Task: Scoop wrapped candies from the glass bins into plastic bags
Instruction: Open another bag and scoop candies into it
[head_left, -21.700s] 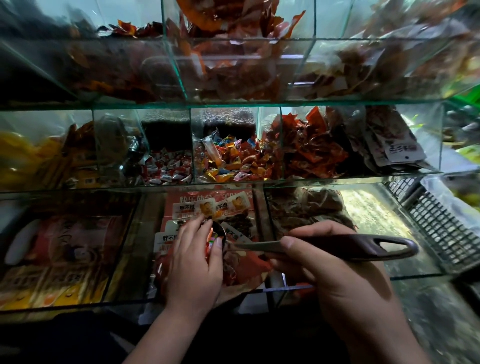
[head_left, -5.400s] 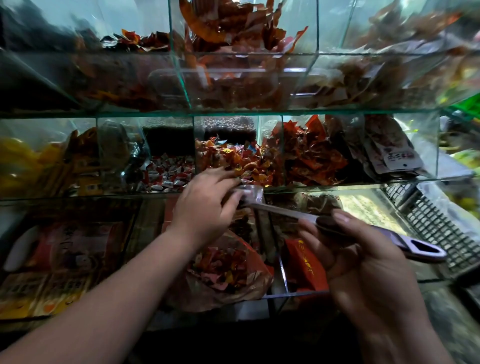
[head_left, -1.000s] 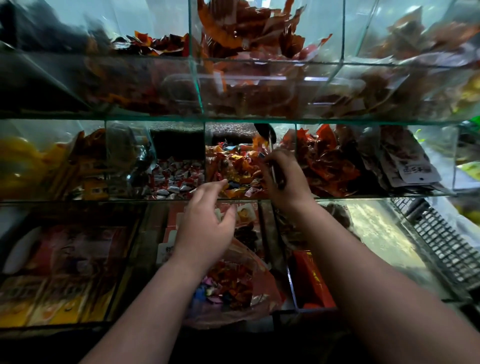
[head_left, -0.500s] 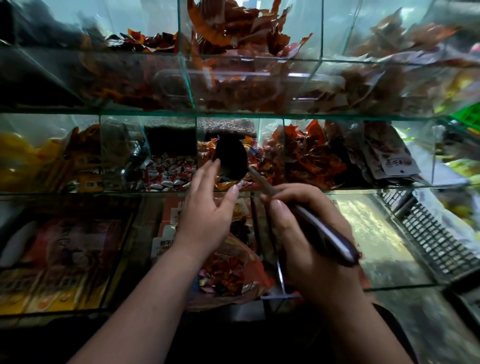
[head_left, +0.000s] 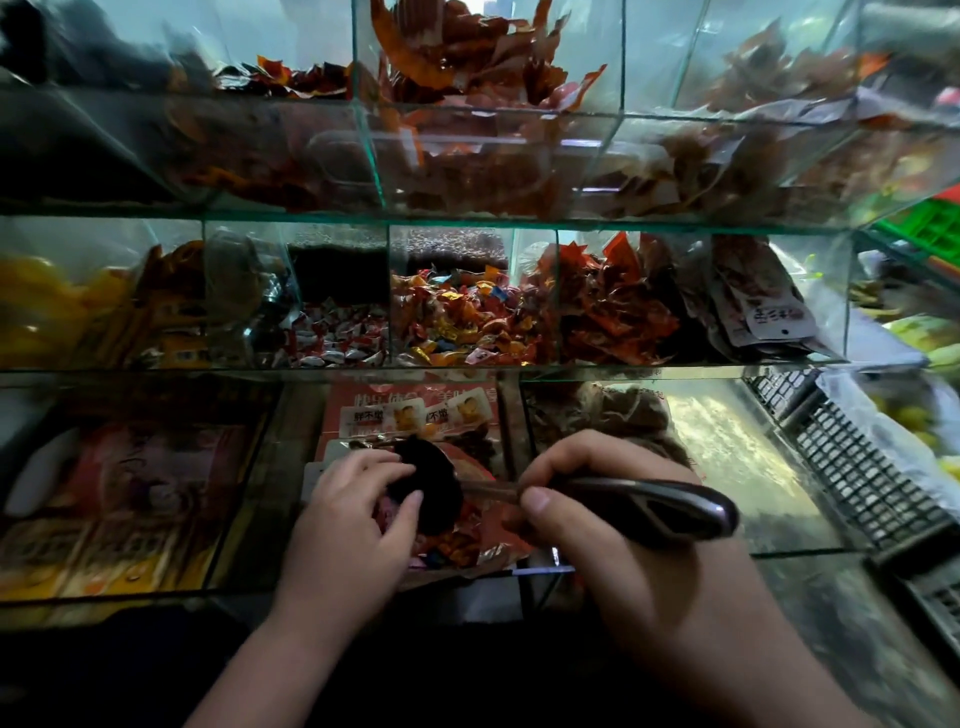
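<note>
Low at six o'clock in your view, in front of the bottom shelf, the plastic bag lies with its mouth open and already holds a shallow heap of wrapped candies. Your right hand, coming in from four o'clock, is clenched around the dark handle of the scoop, and the scoop's bowl sits right at the bag's mouth. The bowl shows only as a dark shape, so I cannot tell what is left in it. Your left hand, at seven o'clock, curls its fingers over the bowl and the bag's rim. Whether it pinches the plastic or merely steadies the scoop is hidden. At twelve o'clock from the bag, in the middle row, the glass bin of orange, red and blue sweets looks well stocked. Red-and-white candies fill the bin at its nine o'clock. By my reading you are mid-way through emptying one scoopful. The bag looks only partly filled, so more trips to the bin probably remain, and I see no second bag started.
</note>
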